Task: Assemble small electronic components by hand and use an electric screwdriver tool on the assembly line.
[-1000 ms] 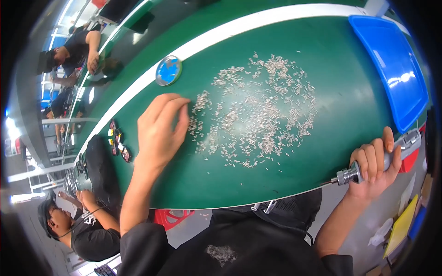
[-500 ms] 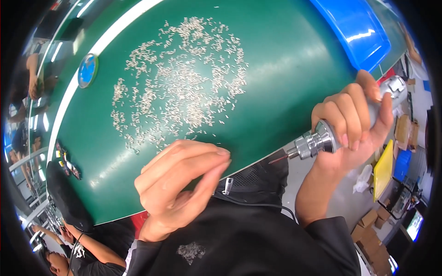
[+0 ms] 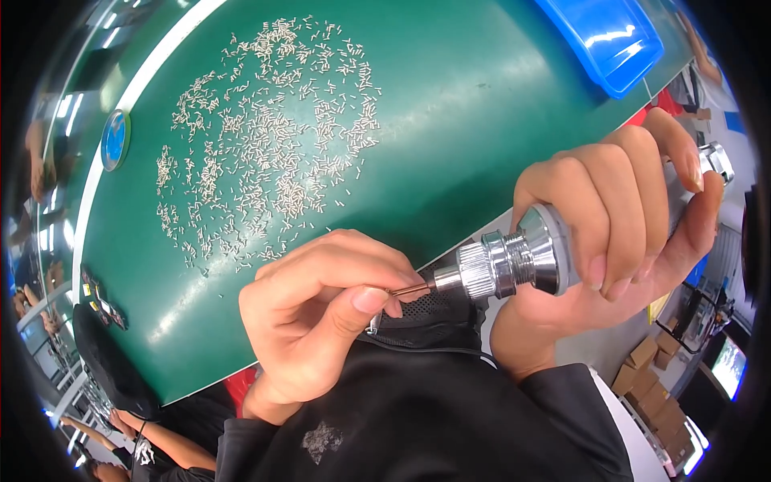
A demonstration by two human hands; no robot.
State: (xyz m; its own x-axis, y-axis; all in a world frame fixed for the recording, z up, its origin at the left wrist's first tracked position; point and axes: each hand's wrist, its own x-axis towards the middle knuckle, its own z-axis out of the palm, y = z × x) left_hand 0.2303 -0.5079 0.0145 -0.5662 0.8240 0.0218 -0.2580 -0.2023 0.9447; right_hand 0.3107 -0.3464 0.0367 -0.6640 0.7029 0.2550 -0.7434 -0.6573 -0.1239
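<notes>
My right hand (image 3: pixel 610 217) wraps round a silver powered screwdriver (image 3: pixel 502 261) with a ribbed chrome collar, held nearly level in front of my body. From its nose a thin reddish-brown bit (image 3: pixel 413 289) points left. Thumb and forefinger of my left hand (image 3: pixel 321 297) are pinched at the end of this bit. Whether a small part also sits between those fingertips is hidden. Beyond my left hand, a wide scatter of tiny silvery screws or pins (image 3: pixel 265 136) lies on the green table (image 3: pixel 450 145).
A blue plastic bin (image 3: pixel 614 40) stands at the far right corner. At the left edge lie a small round blue dish (image 3: pixel 116 140), a dark tool-like item (image 3: pixel 104 297) and a black padded object (image 3: pixel 108 353). Another person's arm (image 3: pixel 173 442) shows at lower left.
The screwdriver has come left and nearer in my right hand, and its bit now meets my left fingertips. The table view has shifted left and slightly up.
</notes>
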